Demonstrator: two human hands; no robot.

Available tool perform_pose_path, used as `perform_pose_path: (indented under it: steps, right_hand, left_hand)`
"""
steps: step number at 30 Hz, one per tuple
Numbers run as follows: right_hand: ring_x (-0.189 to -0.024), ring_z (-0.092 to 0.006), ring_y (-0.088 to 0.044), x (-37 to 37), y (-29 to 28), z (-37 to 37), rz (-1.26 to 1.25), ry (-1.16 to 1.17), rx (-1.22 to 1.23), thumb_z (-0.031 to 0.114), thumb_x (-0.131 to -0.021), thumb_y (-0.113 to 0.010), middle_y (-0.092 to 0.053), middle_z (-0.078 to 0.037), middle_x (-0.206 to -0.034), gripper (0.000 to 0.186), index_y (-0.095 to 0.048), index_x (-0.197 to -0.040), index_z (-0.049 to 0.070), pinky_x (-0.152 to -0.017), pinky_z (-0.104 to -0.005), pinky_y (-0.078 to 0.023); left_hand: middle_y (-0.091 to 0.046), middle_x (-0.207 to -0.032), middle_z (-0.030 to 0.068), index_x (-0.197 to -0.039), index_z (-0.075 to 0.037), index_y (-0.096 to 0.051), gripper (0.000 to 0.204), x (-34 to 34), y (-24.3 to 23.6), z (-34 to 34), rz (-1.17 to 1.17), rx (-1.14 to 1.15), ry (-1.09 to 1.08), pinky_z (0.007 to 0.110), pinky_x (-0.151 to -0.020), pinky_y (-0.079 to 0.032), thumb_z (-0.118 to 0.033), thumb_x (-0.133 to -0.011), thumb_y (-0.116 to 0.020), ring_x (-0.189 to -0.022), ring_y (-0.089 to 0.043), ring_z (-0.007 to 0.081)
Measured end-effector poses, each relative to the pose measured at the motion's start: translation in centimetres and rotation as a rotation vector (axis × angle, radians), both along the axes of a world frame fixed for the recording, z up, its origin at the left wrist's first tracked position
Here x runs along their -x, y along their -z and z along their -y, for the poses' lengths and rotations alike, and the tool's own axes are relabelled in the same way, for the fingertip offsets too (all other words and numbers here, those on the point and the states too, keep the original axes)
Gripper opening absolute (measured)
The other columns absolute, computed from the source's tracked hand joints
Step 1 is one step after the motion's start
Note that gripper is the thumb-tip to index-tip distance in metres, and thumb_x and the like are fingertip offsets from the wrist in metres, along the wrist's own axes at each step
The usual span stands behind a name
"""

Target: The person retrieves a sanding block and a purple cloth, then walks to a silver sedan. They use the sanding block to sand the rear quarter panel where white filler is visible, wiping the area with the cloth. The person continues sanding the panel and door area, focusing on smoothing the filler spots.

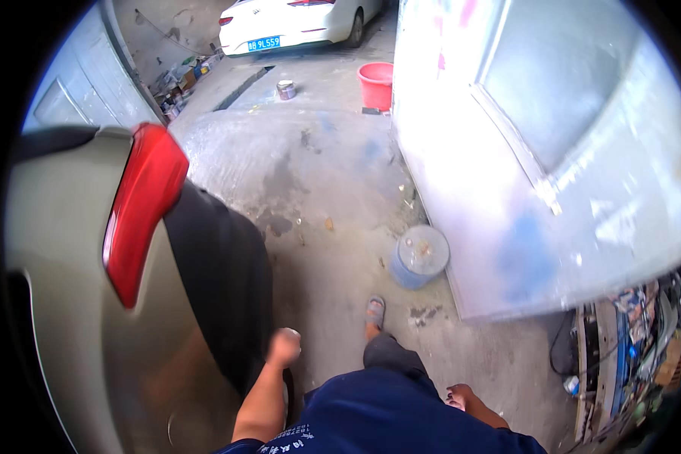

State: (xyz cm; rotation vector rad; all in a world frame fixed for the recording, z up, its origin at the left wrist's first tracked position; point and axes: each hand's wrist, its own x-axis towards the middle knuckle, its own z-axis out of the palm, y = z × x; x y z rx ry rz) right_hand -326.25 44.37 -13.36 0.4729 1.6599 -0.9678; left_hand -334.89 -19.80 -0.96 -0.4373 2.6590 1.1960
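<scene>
While the left hand [281, 350] hangs just beside the dark bumper [227, 280] of a beige car [53, 227], it's balled up with some pale thing [296, 340] at its edge, too blurry to tell if that grip's clamped on it. The right hand [459, 394] is down by the navy shirt [378, 412], fingers partly curled, can't tell on that grip either. Car's along the floor's [329, 291] left edge; a blue drum [418, 261] stands beside the white panel's [469, 204] bottom edge.

Head-worn fisheye, angled down-forward, nearness uncertain
</scene>
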Motion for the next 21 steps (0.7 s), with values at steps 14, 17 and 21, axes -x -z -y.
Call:
perform_pose_path:
  steps: [14,17,21]
  right_hand:
    - [-0.062,-0.0151,-0.057,65.0,-15.0,24.8,-0.713,0.188,0.027,0.02,-0.088,-0.062,-0.062,-0.006,-0.081,0.031,-0.058,-0.113,0.001,-0.053,-0.029,-0.045]
    - [-0.061,-0.0162,-0.058,70.9,-11.9,28.3,-0.581,0.161,-0.006,0.022,-0.089,-0.062,-0.062,-0.006,-0.08,0.029,-0.059,-0.11,0.001,-0.051,-0.031,-0.046]
    - [-0.077,-0.0237,-0.066,73.2,-10.0,29.2,-0.453,-0.441,-0.213,0.027,-0.09,-0.057,-0.066,-0.011,-0.084,0.024,-0.062,-0.1,0.006,-0.061,-0.0378,-0.052]
  left_hand:
    - [-0.064,-0.072,0.0083,-0.09,-0.001,-0.063,0.016,36.9,-6.4,8.9,0.113,-0.379,-0.687,0.032,-0.053,-0.048,-0.017,-0.088,-0.061,-0.055,-0.061,0.0162]
    - [-0.064,-0.071,0.0084,-0.09,-0.001,-0.063,0.015,44.5,-4.1,13.0,0.111,-0.446,-0.737,0.032,-0.053,-0.048,-0.017,-0.088,-0.061,-0.055,-0.061,0.0162]
    - [-0.064,-0.069,0.0077,-0.086,-0.002,-0.064,0.015,53.6,-1.4,19.4,0.164,-0.443,-0.798,0.031,-0.052,-0.047,-0.017,-0.086,-0.062,-0.055,-0.06,0.0145]
